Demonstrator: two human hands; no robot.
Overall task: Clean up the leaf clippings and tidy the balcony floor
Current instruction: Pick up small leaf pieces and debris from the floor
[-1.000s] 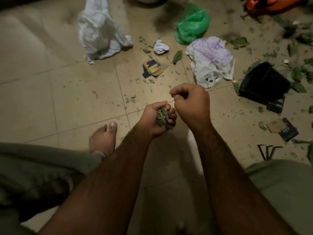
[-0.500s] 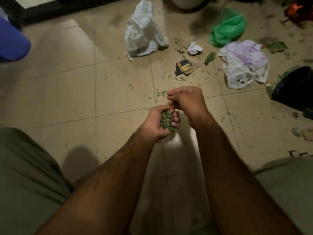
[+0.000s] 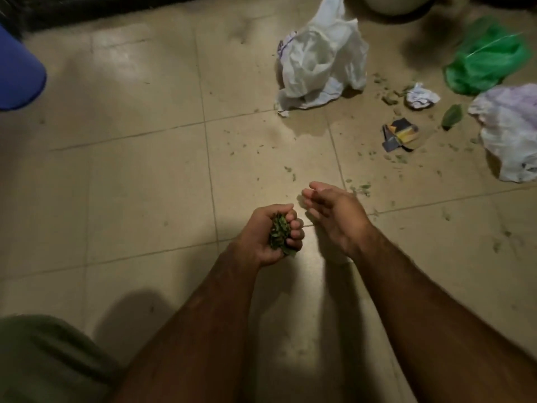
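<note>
Closest in, bottom left, there's a patch of olive-green fabric (image 3: pixel 43 359), looks like it's over a knee. Both bare forearms reach out over the tiled floor (image 3: pixel 130 184). The left hand (image 3: pixel 261 239) has its grip closed round a wad of leaf clippings (image 3: pixel 279 235), fingers curled over them and green poking out between thumb and fingers. The right hand (image 3: pixel 334 212) is just beside it, not touching. Its grip is open and holding nothing, fingers pretty much straight and pointing left. It's a bit blurry.

Just past the right hand there's a small scatter of leaf bits (image 3: pixel 360 189) on the tile, with more specks all over the right side of the floor. Further out on the right: a torn colourful wrapper (image 3: pixel 399 135), a single whole leaf (image 3: pixel 452 116) near it, and a crumpled paper ball (image 3: pixel 421 96) behind those. A white-and-purple plastic bag (image 3: pixel 511 132) lies at the right edge, with a green plastic bag (image 3: pixel 485 59) behind it. A crumpled white plastic bag (image 3: pixel 319 59) sits more toward the middle. At the far left edge is something blue (image 3: pixel 17 74), can't tell what. Right at the top a pale round rim (image 3: pixel 401 2) is cut off.
</note>
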